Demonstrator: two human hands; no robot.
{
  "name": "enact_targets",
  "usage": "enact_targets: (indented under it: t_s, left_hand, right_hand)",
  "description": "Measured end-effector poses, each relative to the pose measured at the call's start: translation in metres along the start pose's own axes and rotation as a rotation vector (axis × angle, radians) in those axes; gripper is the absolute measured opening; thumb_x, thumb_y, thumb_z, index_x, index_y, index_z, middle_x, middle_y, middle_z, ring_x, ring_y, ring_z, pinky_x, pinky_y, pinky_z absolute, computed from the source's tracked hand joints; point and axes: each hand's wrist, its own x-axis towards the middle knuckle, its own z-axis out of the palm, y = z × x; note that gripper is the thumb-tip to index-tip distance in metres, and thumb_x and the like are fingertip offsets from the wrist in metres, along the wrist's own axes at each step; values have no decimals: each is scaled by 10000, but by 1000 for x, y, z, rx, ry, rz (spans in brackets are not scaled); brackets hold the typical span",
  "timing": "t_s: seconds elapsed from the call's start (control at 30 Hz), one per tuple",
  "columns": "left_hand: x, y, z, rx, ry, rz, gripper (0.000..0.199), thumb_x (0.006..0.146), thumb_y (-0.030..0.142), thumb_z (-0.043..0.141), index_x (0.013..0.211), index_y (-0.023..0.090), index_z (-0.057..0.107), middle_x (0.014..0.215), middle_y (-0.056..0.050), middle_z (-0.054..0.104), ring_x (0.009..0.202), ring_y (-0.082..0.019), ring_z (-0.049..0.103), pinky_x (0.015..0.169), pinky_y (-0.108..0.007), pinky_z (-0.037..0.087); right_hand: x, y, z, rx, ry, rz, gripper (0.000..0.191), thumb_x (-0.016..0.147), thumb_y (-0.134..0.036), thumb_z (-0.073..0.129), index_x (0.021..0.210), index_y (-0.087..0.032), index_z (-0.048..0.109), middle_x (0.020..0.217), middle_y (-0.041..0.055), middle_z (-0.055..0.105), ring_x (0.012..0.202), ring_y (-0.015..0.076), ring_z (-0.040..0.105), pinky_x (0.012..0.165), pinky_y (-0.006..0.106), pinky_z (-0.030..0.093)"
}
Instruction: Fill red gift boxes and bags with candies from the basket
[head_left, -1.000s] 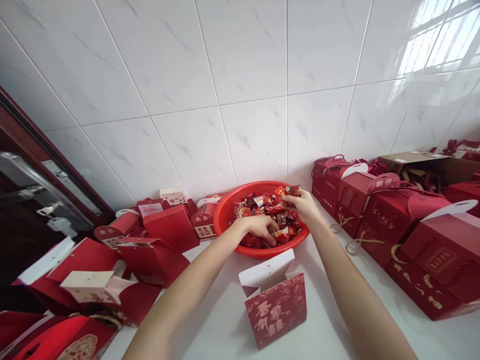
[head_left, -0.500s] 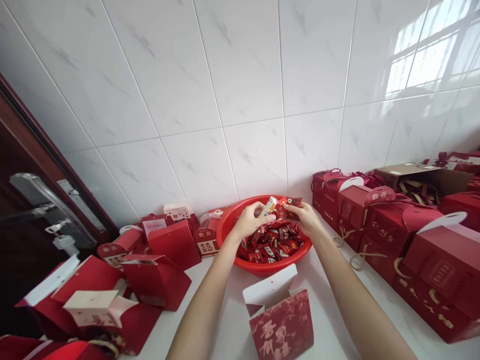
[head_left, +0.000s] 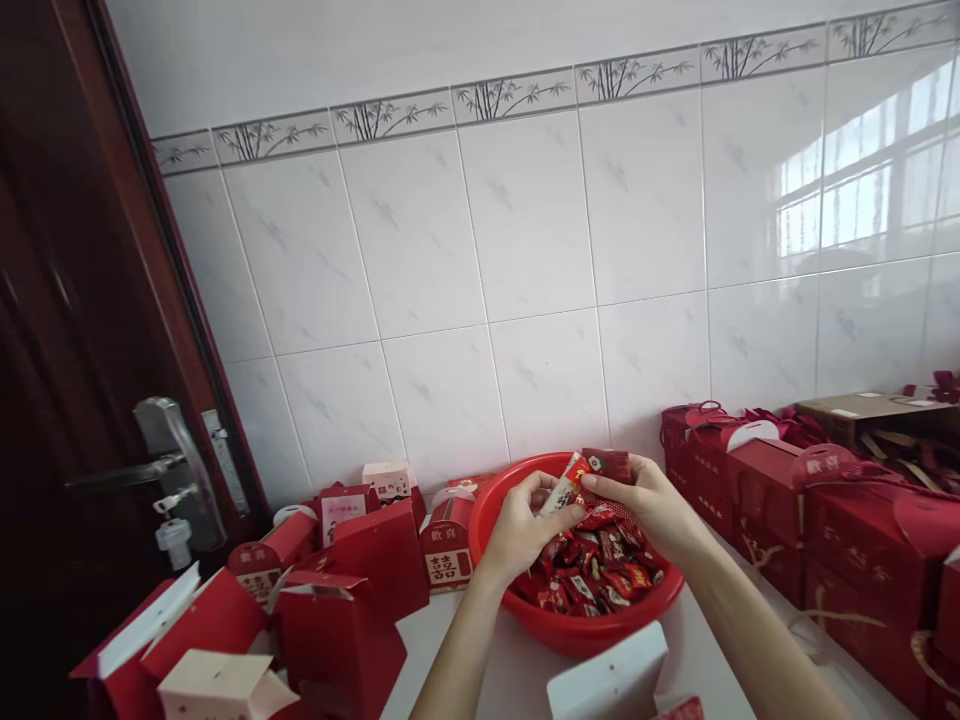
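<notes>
Both hands are held over a red plastic basin [head_left: 574,632] full of wrapped candies [head_left: 589,575]. My left hand [head_left: 529,525] pinches a white-and-red wrapped candy [head_left: 566,485]. Between the thumb and fingers of my right hand [head_left: 651,500] is a dark red candy packet [head_left: 609,464], its edge close to the other candy. Whether more pieces sit in either palm is hidden. Right in front of the basin stands an opened gift box [head_left: 611,680] with its white inner flap up, mostly cut off by the lower edge.
Several red gift boxes [head_left: 379,560], some with flaps up, crowd the left side of the white tabletop [head_left: 431,640]. Closed red boxes with rope handles [head_left: 862,540] line the right. Behind them is a cardboard carton [head_left: 847,415]. A tiled wall [head_left: 540,390] backs everything; a dark door [head_left: 75,350] is at left.
The view has tilted up and turned left, so everything sits lower and further right. Both hands stay over the basin, still holding the candies close together.
</notes>
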Motion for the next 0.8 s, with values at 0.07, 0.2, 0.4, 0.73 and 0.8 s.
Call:
enact_targets:
  t_s: [0.07,0.2,0.4,0.73,0.8]
  left_hand:
    - [-7,11,-5,31,-43,22,630,707,615,776,1136,211,554,952,-24,642,717,-146,616,613,-249,517]
    - [-33,39,-18,95,-80,79,554,838,586,675,1237,227,538,1211,-93,639,940,-198,654,831,-314,539]
    - [-84,84,-28,271,-380,180,207,882,429,692,886,233,757,1182,-58,691,1315,-263,515,1064,-335,427]
    - [-103,66,1,544,-413,-42,244,915,386,603,851,257,800,1002,-17,712,882,-196,660,797,-281,480]
    - [-100,61,1,484,-360,-95,191,851,393,682,911,253,796,982,-17,727,894,-209,663,789,-280,484]
  right_hand:
    - [-5,-10,3,-32,73,-39,425,588,-434,917,852,-144,754,832,90,774,769,254,729,719,343,576]
    - [-20,-35,-1,-77,217,-146,432,594,-418,920,895,-147,769,858,96,779,746,243,727,695,339,589]
    - [-51,-67,-9,-244,176,-281,287,707,-362,862,915,-185,773,901,60,770,866,235,720,800,350,598]
    - [-78,-89,-7,-721,-43,-296,222,814,-381,771,956,-212,760,730,-6,652,700,161,621,618,271,512]
    - [-79,-89,-5,-766,-96,-279,224,818,-391,763,962,-219,752,719,-9,636,686,160,605,594,270,492]
